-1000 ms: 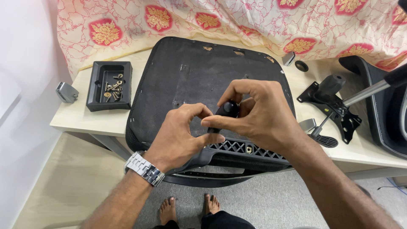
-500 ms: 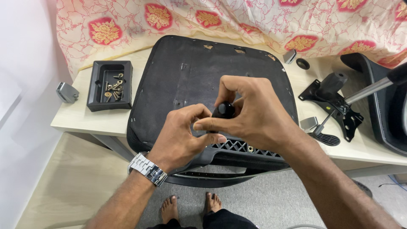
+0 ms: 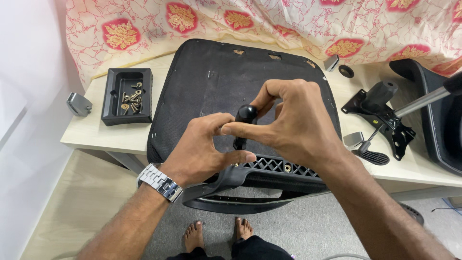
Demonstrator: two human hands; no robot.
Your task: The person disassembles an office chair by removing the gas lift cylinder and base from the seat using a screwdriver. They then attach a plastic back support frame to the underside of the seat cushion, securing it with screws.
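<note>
Screw tray left of seat

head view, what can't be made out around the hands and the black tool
- Tool tip: hidden behind the left hand.
- Fastener under it, if any: covered by the fingers.
- Right hand palm side: turned away.
- Screws in the tray: too small to tell types.
- Chair back: cut off by the right edge.

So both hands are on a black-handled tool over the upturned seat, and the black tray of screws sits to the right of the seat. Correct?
Not quite. In the head view the black tray of screws sits to the left of the upturned seat, not the right. The rest holds: the left hand and the right hand are both on the black-handled tool over the seat.
</note>
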